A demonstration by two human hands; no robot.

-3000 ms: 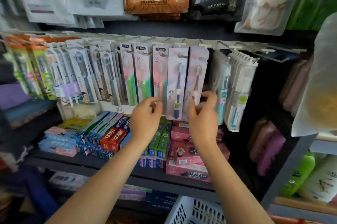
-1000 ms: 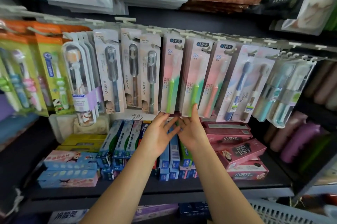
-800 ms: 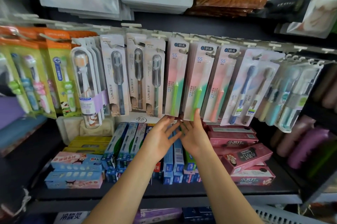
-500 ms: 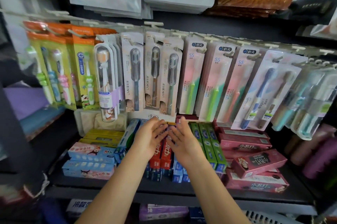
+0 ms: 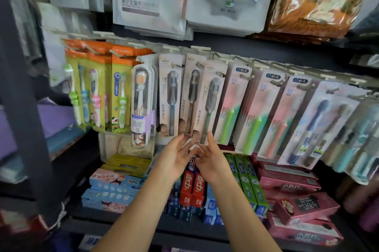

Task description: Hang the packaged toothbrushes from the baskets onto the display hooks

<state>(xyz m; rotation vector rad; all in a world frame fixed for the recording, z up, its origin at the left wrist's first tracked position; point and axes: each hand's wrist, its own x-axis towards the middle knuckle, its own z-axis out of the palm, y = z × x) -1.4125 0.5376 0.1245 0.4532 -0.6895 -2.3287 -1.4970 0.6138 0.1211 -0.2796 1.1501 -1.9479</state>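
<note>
We reach both hands up to the bottom edges of the grey-brush packs (image 5: pixel 207 104), which already hang from the display hooks (image 5: pixel 198 64) at about 12 o'clock from our wrists, probably to square them into a tidy row. Our left hand (image 5: pixel 175 158) and right hand (image 5: pixel 212 160) are spread, fingers straight, fingertips (image 5: pixel 209 135) touching the card edges and gripping nothing; no basket shows.
</note>
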